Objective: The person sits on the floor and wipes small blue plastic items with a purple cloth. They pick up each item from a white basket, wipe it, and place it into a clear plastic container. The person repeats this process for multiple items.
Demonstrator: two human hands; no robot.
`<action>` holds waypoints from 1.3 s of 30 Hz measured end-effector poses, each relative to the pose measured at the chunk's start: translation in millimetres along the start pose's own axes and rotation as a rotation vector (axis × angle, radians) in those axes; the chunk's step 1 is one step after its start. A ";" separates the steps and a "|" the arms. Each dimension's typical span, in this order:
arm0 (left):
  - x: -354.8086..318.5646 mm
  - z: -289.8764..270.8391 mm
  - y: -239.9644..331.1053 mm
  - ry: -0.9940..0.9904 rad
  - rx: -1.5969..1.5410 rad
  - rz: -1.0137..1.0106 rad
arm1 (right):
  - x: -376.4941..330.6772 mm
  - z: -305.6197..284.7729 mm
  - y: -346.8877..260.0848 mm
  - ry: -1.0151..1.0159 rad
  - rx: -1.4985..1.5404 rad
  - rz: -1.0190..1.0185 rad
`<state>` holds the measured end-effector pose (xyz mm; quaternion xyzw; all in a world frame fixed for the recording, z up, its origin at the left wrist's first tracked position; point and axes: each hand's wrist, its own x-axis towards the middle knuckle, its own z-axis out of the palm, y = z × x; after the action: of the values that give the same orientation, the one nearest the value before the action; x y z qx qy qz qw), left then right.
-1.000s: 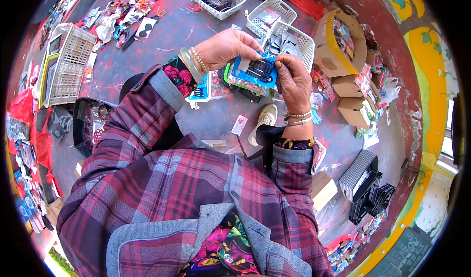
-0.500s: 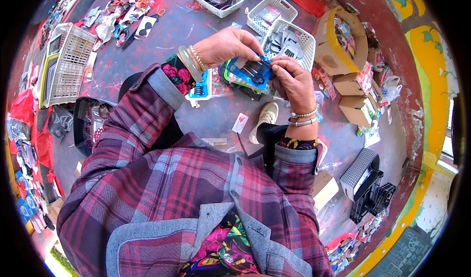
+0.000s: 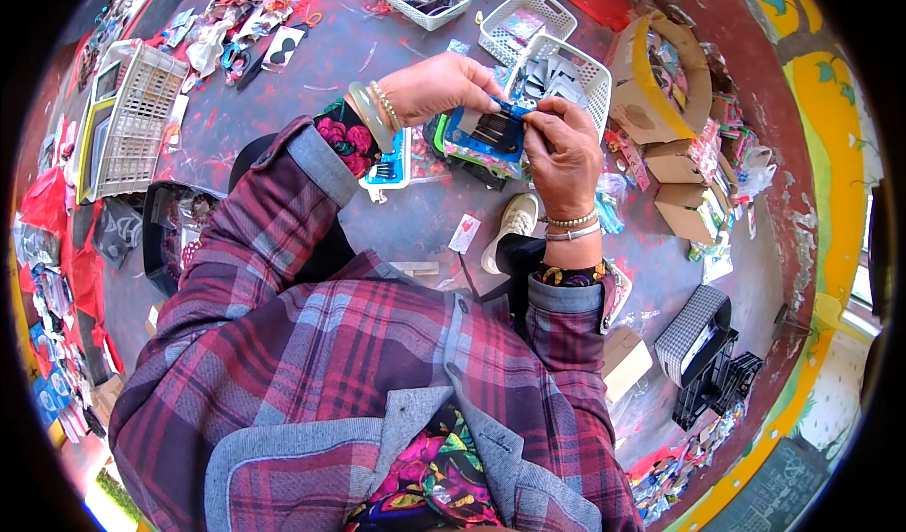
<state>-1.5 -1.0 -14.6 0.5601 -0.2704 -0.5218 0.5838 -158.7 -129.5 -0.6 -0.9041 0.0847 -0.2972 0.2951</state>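
Both hands are up over the floor pinching one blue card of dark hair clips (image 3: 491,134): left hand (image 3: 436,87) clamps its upper left, right hand (image 3: 564,153) its right edge, long axis running between the grips

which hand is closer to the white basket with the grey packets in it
Right. The right hand sits just below the white basket, almost at its rim. The left hand is further to the basket's left, across the blue card both hold.
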 end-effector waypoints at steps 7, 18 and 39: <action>-2.1 -4.0 5.8 -0.032 0.033 -0.025 | 2.5 -0.4 -10.4 0.084 -0.187 -0.213; -7.4 -6.2 12.1 -0.089 -0.224 -0.113 | 4.8 -1.5 -11.6 0.121 -0.352 -0.407; -2.0 -2.1 0.5 -0.061 -0.099 0.064 | -1.8 2.9 12.4 -0.080 0.977 0.795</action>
<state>-0.1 1.6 -14.1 0.5056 -0.2798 -0.5322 0.6187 -158.2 -137.6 -10.6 -0.5749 0.2573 -0.1351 0.7649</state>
